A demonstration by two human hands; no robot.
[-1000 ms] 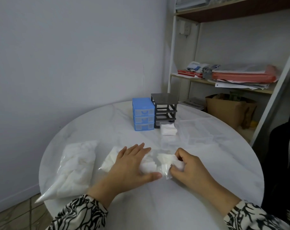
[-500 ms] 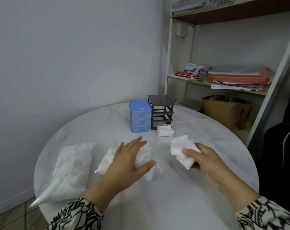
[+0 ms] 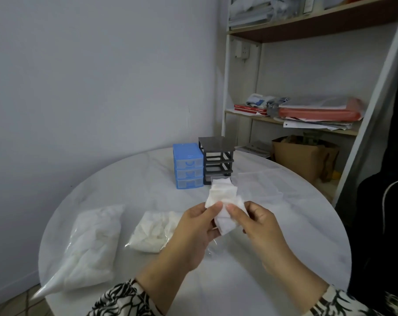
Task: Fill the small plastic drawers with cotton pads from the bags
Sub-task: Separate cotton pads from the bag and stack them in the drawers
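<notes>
1. Far left of the grips, a full bag (image 3: pixel 88 245) of cotton pads lay on the white surface (image 3: pixel 284 236).
2. Just left, a second bag (image 3: pixel 154 231) lay open.
3. The left hand (image 3: pixel 193 233) and right hand (image 3: pixel 262 226) each pinched one wad of pads (image 3: pixel 225 208), held above the surface.
4. Beyond the grips stood blue drawers (image 3: pixel 188 166) and a grey frame (image 3: pixel 217 159), touching; a clear drawer (image 3: pixel 222 181) held pads.

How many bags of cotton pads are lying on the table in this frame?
2. A large bag lies at the table's left edge; a smaller bag lies beside it, partly hidden behind the left hand. Both hands hold loose pads above the table.
</notes>
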